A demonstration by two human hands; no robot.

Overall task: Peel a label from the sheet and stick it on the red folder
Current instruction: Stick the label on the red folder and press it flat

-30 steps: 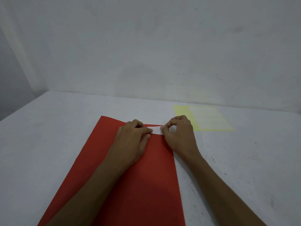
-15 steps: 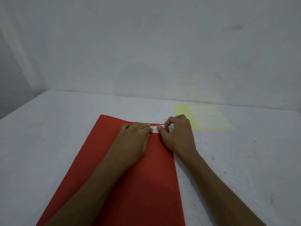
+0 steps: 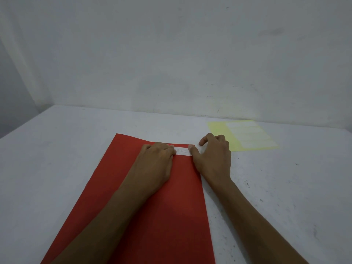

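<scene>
Two hands pressing a white label flat near the far edge of a red folder.

The left hand [image 3: 158, 159] is covering the label's [image 3: 182, 151] left end with flat fingers, grip holding nothing; the right hand's [image 3: 213, 155] thumb is pinning the right end, other fingers curled loosely. The label is running left to right; its writing is too faint to read. The folder [image 3: 152, 216] is lying lengthwise away on the bench [image 3: 57, 159], its near end cut off. The yellow sheet [image 3: 245, 135] is lying near, far right.

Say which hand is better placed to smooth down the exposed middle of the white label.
Right hand: its thumb rests on the white paper label at the free end; left hand pins the other end.
</scene>
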